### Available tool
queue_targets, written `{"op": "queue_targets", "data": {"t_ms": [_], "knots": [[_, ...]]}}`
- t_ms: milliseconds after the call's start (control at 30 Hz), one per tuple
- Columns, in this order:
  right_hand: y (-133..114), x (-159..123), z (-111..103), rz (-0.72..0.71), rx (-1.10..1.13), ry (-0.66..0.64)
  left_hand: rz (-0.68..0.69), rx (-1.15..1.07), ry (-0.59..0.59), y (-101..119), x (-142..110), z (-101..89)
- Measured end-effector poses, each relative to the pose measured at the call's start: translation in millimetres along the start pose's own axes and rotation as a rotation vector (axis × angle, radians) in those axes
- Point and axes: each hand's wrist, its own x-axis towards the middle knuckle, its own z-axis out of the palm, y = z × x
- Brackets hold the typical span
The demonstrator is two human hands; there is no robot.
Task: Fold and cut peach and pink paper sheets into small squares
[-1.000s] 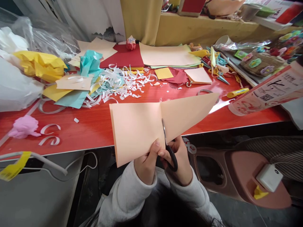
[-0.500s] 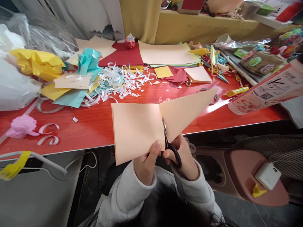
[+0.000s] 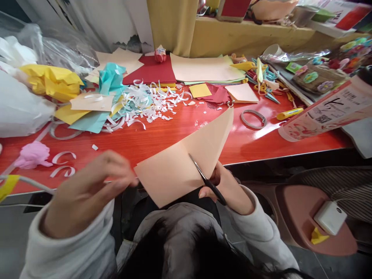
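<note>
My right hand [image 3: 228, 188] is closed around the black handle of a pair of scissors [image 3: 207, 179]. The blades lie over a peach sheet of paper [image 3: 180, 166], pointing up and left. This sheet tilts above the table's front edge, its right part bent along a crease; some of the right fingers are hidden behind it. To the left of the paper is my left hand [image 3: 93, 192], slightly blurred, with curved fingers and a gap at the thumb. Nothing shows in it, and its fingertips are just off the paper's left corner.
White paper shreds [image 3: 154, 102] are heaped on the red table [image 3: 116, 137]. Stacked colored sheets [image 3: 203, 68] lie behind. On the right are a grey ring-shaped band [image 3: 253, 119], a yellow marker [image 3: 290, 113] and a pink bottle [image 3: 325, 110]. A pink crumpled lump [image 3: 33, 155] sits at left.
My left hand has let go of the paper and moved left. The peach sheet has turned and shifted left, with the scissors now lying across it in my right hand.
</note>
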Motion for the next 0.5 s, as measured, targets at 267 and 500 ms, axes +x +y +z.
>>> {"op": "queue_targets", "data": {"t_ms": [267, 500], "knots": [[-15, 4, -3, 0.036, 0.014, -0.192, -0.072, -0.271, -0.569, -12, 85, 41.6], [-19, 11, -10, 0.096, 0.007, -0.312, 0.044, -0.216, -0.572, -13, 78, 44.1]]}}
